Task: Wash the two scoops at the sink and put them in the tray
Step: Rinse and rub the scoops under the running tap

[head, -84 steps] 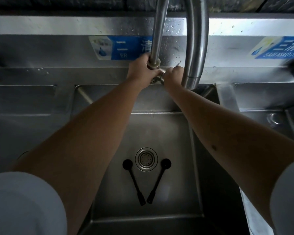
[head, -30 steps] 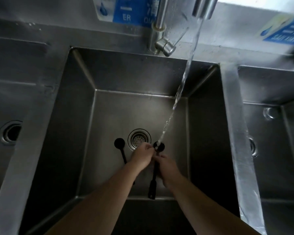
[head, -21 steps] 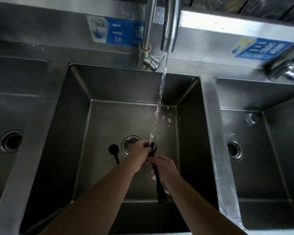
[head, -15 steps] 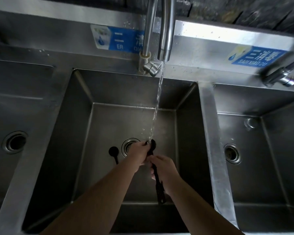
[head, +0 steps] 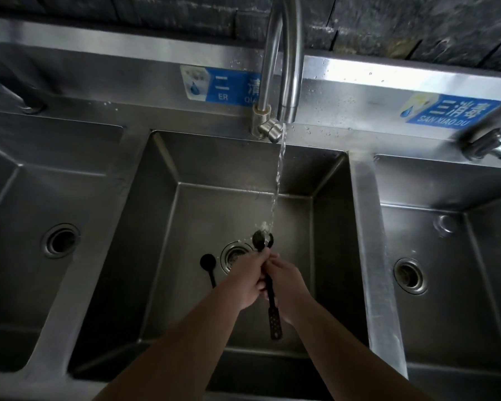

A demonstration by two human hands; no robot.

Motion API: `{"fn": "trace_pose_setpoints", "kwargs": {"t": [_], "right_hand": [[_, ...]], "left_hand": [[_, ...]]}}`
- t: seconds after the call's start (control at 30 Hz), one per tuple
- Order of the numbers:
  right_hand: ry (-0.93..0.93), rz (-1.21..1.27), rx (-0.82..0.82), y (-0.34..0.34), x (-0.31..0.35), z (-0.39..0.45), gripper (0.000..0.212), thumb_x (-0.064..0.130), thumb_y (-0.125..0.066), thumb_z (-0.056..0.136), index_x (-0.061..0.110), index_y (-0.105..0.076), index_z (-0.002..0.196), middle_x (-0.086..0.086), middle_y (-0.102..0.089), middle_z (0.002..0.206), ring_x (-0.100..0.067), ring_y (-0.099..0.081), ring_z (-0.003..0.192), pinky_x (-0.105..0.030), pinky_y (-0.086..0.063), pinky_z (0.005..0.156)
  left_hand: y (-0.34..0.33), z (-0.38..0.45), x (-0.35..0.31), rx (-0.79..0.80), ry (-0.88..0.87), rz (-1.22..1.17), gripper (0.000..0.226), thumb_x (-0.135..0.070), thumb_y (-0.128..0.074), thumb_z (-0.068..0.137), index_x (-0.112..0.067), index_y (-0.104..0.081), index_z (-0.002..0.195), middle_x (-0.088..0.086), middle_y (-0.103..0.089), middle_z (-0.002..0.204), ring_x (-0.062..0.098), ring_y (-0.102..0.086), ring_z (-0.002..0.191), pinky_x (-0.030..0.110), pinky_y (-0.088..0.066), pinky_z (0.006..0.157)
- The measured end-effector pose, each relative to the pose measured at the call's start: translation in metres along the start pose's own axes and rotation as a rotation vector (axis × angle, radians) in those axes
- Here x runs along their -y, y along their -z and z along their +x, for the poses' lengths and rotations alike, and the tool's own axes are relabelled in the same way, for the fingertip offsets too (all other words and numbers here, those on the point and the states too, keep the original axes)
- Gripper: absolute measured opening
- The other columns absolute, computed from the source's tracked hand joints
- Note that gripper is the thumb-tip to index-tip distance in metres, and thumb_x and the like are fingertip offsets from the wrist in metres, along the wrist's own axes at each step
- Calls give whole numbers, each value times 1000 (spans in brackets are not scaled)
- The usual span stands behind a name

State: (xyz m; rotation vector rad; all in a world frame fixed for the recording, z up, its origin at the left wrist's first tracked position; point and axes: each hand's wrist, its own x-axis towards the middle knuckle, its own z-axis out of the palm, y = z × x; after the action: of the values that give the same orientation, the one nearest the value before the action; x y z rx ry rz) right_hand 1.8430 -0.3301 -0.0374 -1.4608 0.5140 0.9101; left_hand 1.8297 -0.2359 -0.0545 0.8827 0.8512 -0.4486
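Both hands hold one black scoop (head: 274, 316) over the middle sink basin (head: 162, 215). My left hand (head: 248, 280) and my right hand (head: 287, 285) are closed around its handle, just below the round bowl. Water from the steel tap (head: 288, 68) lands on the bowl at the top. The handle's perforated end sticks out below my hands. A second black scoop (head: 209, 263) lies on the basin floor, left of the drain (head: 233, 254), its handle partly hidden by my left forearm. No tray is in view.
Steel basins sit on either side, the left basin (head: 60, 241) and the right basin (head: 409, 274), each with a drain. Another tap (head: 492, 146) juts in at the far right. Blue labels are stuck to the backsplash.
Earlier both hands were at the tap valve with both scoops lying in the basin. Since then water runs, and my hands have lifted the right scoop; they have slid from its bowl down the handle.
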Motion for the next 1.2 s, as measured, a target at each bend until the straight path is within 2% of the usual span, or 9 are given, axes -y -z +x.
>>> {"fn": "trace_pose_setpoints", "kwargs": {"t": [0.07, 0.23, 0.43, 0.63, 0.73, 0.83, 0.93, 1.07, 1.2], "right_hand": [[12, 13, 18, -2, 6, 1, 25, 21, -49, 101, 12, -72, 102, -7, -65, 70, -12, -53, 50, -26, -39, 47], [73, 114, 116, -7, 36, 8, 24, 15, -49, 100, 7, -71, 104, -5, -62, 64, -13, -50, 50, -24, -38, 45], [188, 87, 143, -18, 94, 7, 29, 16, -44, 98, 4, -67, 85, -6, -64, 59, -12, -57, 46, -21, -44, 42], [298, 223, 254, -32, 142, 0, 33, 16, -42, 103, 4, -68, 87, -5, -70, 59, -11, -66, 49, -19, -51, 45], [323, 332, 334, -37, 162, -2, 38, 21, -42, 102, 6, -71, 83, -7, -71, 60, -16, -68, 51, -20, -52, 46], [358, 368, 396, -36, 166, -3, 36, 19, -42, 100, 6, -73, 88, -10, -73, 68, -20, -71, 60, -23, -55, 50], [377, 276, 315, -29, 148, -7, 32, 8, -42, 96, 3, -73, 90, -12, -72, 70, -19, -71, 61, -24, -56, 51], [289, 312, 292, -12, 104, -14, 31, -11, -38, 91, -2, -67, 95, -14, -69, 69, -21, -68, 58, -26, -55, 48], [134, 357, 238, 4, 64, -22, 30, -11, -40, 95, -5, -63, 114, -18, -65, 78, -21, -61, 60, -25, -54, 52]], "left_hand": [[2, 0, -7, 13, -30, 4, 31, -30, -46, 99, -8, -67, 97, 12, -57, 74, 14, -38, 39, 25, -28, 41], [-3, -1, -32, 65, -156, 6, 22, -24, -49, 98, -9, -64, 100, -2, -56, 50, 11, -45, 39, 25, -35, 38], [-19, -2, -85, 92, -317, 22, 23, -22, -47, 98, -16, -69, 95, 0, -66, 65, 14, -60, 57, 25, -44, 49], [-28, -13, -137, 113, -476, 79, 26, -21, -46, 99, -22, -72, 102, 4, -70, 81, 17, -63, 73, 30, -46, 63], [-38, -24, -159, 152, -521, 80, 25, -20, -43, 100, -20, -68, 106, 0, -71, 79, 13, -66, 70, 24, -47, 56], [-44, -33, -166, 170, -521, 73, 26, -18, -40, 101, -15, -65, 106, 8, -67, 92, 17, -63, 74, 28, -45, 61], [-44, -29, -149, 118, -465, 68, 25, -16, -42, 100, -14, -67, 97, 14, -64, 96, 24, -58, 79, 31, -40, 62], [-32, -17, -102, 101, -339, 47, 25, -16, -46, 98, -15, -70, 92, 6, -68, 79, 15, -59, 61, 22, -41, 49], [-19, -10, -59, 120, -245, 37, 30, -12, -43, 98, -11, -71, 86, 9, -63, 78, 11, -51, 49, 20, -37, 37]]}}
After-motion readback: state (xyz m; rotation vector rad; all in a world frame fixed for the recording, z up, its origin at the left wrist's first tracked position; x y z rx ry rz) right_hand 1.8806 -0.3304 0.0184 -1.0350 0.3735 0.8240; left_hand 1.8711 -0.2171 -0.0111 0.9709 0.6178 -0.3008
